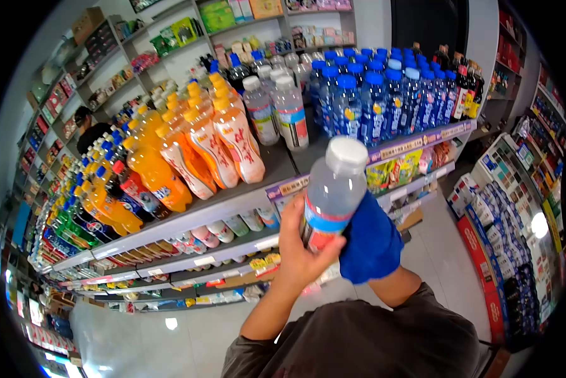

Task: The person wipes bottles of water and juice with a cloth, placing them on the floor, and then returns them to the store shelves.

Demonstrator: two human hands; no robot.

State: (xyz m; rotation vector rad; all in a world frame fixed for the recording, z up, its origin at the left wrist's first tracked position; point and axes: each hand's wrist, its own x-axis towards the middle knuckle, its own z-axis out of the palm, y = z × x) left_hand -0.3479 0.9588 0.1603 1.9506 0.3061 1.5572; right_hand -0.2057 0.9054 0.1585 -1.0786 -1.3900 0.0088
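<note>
My left hand is wrapped round a clear plastic bottle with a white cap and a blue and red label. The bottle is tilted, held in front of the shelf edge. A blue cloth covers my right hand and lies against the bottle's right side. Only the right forearm shows below the cloth; the fingers are hidden. Two similar white-capped bottles, one of them a clear bottle, stand on the top shelf just beyond.
Orange soda bottles and white-and-red labelled bottles stand left on the shelf. Blue-capped bottles fill the right. Lower tiers hold cans and snack packets. A red-edged display is at the right. Another person is far left.
</note>
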